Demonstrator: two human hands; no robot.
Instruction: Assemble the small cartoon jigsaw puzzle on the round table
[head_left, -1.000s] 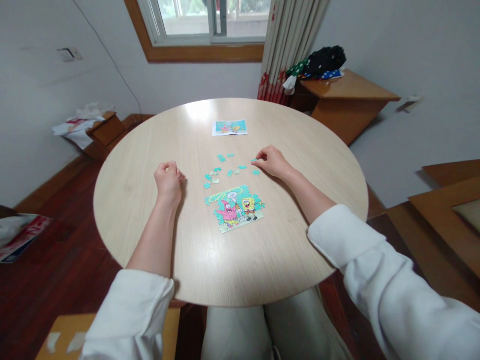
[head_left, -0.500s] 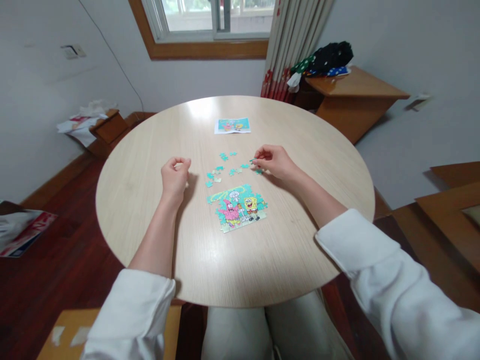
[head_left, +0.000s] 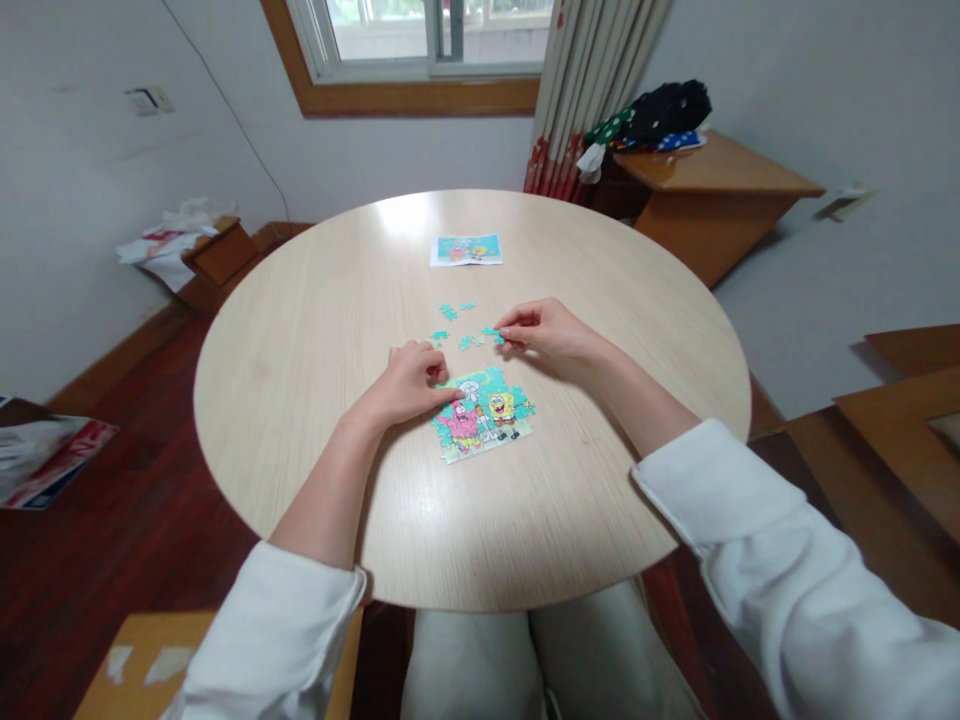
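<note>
A partly built cartoon jigsaw (head_left: 487, 420) lies in the middle of the round wooden table (head_left: 300, 330). My left hand (head_left: 409, 380) rests at its upper left corner, fingers curled, fingertips touching the puzzle's edge. My right hand (head_left: 544, 328) sits just beyond the puzzle and pinches a teal puzzle piece (head_left: 495, 335) between thumb and fingers. Several loose teal pieces (head_left: 454, 312) are scattered between the hands and farther back. A small reference picture (head_left: 466, 249) lies at the far side of the table.
A wooden side table (head_left: 712, 190) with dark clothes (head_left: 652, 110) stands at the back right beside a curtain (head_left: 585, 80). A low wooden box with papers (head_left: 202, 250) sits on the floor at the left. A magazine (head_left: 45, 460) lies on the dark floor.
My left hand has moved right from the bare table to the puzzle's upper left corner. My right hand has shifted slightly left, holding a teal piece.
</note>
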